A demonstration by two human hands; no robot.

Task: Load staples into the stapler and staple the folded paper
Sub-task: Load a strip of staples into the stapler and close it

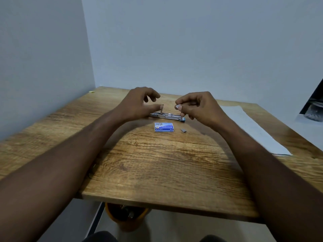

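Observation:
The stapler lies opened out flat on the wooden table, its metal channel facing up. A short metal part stands upright from the channel. My left hand hovers over the stapler's left end with its fingers spread, and the thumb tip touches that upright part. My right hand is just above the stapler's right end, thumb and forefinger pinched on a small pale piece that looks like a staple strip. In front of the stapler lie a blue staple box and a loose staple strip. The folded white paper lies at the right.
The table stands in a corner between two pale walls. A dark object with a clear bag sits at the right edge. An orange bin stands under the table's near edge. A small yellow scrap lies at the far left corner.

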